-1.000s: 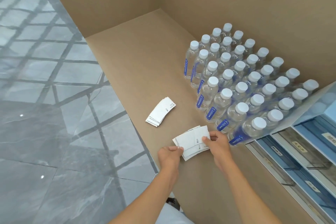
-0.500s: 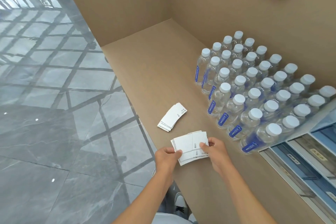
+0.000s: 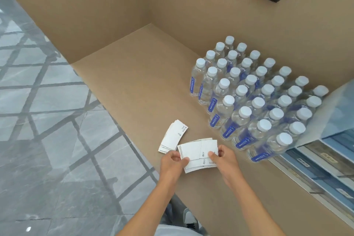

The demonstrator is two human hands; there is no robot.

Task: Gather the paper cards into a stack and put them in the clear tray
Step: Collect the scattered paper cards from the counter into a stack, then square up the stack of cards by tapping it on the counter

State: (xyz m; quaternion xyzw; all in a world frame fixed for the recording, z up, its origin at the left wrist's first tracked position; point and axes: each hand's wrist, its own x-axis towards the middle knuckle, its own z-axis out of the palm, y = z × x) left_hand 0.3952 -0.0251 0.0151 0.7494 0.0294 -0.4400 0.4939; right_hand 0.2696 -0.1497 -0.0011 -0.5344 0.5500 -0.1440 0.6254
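Note:
A loose, fanned bunch of white paper cards (image 3: 193, 152) is held just above the tan counter, near its front edge. My left hand (image 3: 172, 163) pinches the bunch's left end and my right hand (image 3: 224, 157) pinches its right end. A second small stack of white cards (image 3: 173, 136) lies flat on the counter just left of and behind the held bunch. Clear trays (image 3: 325, 161) with blue dividers and labels sit at the right edge of the view, partly cut off.
Several rows of clear water bottles (image 3: 249, 94) with white caps and blue labels stand to the right of the cards. Tan walls close the counter (image 3: 138, 82) at back and right. The counter's left edge drops to a grey tiled floor (image 3: 47, 120).
Both hands keep hold of the card bunch and have squared it slightly. The view has tilted up and shifted, so the bottles and cards sit lower in the frame.

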